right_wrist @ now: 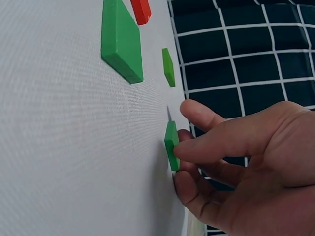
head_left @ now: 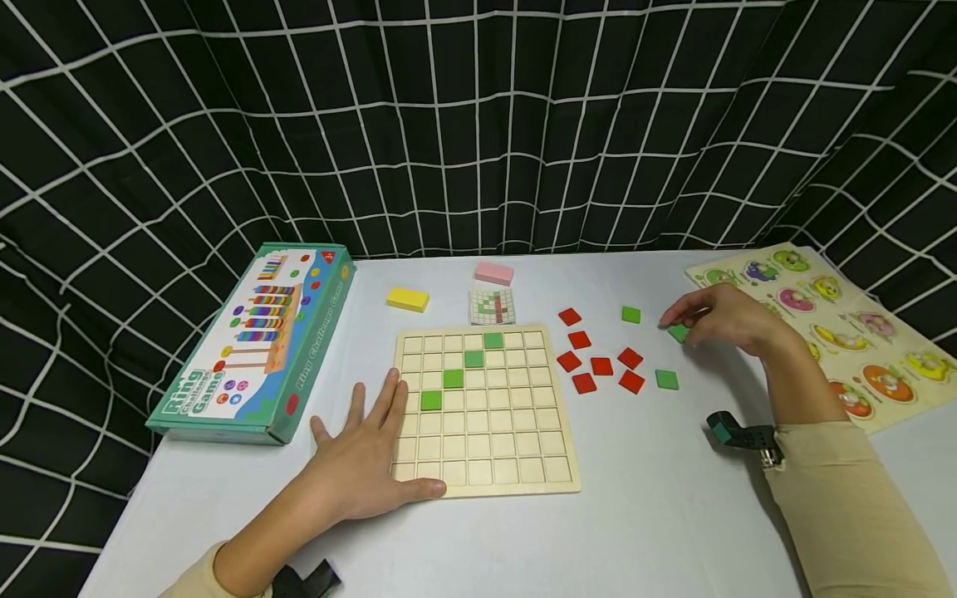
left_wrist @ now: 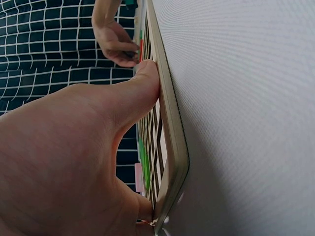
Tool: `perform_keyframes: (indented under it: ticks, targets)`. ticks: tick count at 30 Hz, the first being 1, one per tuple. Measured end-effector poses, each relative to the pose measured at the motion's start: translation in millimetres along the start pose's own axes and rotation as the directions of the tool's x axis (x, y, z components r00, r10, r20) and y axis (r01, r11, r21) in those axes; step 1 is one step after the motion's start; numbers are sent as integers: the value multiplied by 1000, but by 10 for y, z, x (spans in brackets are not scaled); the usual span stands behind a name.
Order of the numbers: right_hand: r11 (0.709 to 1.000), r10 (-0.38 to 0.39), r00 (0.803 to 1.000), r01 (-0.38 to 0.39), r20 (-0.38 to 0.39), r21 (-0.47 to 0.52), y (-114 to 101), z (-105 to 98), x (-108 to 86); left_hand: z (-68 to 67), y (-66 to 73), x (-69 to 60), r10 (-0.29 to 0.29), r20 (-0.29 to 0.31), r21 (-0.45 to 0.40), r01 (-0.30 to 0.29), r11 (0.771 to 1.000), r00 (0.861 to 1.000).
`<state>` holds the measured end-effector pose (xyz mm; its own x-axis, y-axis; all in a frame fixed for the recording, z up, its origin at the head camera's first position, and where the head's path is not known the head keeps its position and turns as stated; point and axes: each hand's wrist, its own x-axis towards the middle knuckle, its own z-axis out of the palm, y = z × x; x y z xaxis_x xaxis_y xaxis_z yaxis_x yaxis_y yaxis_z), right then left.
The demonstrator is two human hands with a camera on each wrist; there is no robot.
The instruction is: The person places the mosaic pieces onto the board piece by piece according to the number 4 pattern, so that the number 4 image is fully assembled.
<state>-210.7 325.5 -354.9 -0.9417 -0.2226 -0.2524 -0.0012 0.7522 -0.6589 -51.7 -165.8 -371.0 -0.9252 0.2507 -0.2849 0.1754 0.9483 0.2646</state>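
Note:
A square wooden grid board [head_left: 493,423] lies on the table, with several green tiles [head_left: 453,379] set in its cells in a diagonal line. My left hand [head_left: 366,465] rests at the board's left edge, fingers straight and spread. In the left wrist view its thumb [left_wrist: 140,86] presses on the board's near rim. To the right, my right hand [head_left: 736,320] pinches a green tile [right_wrist: 171,146] between thumb and fingers, at the table surface. Two other loose green tiles [head_left: 631,315] lie near it, and several red tiles [head_left: 601,366] are scattered beside the board.
A small pattern card [head_left: 492,307] lies beyond the board, near a pink block [head_left: 494,273] and a yellow block [head_left: 407,300]. A Ring Challenge Game box [head_left: 254,349] stands at the left. A fruit-picture board [head_left: 845,324] lies at the right, partly behind the right arm.

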Motion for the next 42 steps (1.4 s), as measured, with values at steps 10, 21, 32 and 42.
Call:
perform_keyframes:
  ticks: [10, 21, 32, 42]
  targets:
    - [999, 36, 999, -36, -13, -39, 31, 2, 15, 10, -1, 13, -4, 3, 6, 4, 1000, 1000]
    - [998, 45, 999, -46, -12, -53, 1, -5, 10, 18, -11, 13, -2, 3, 12, 2, 1000, 1000]
    - [996, 78, 997, -79, -27, -46, 23, 2, 34, 17, -10, 21, -2, 4, -2, 2, 1000, 1000]
    - [996, 81, 996, -82, -32, -37, 1, -7, 25, 9, -5, 11, 3, -5, -9, -3, 1000, 1000]
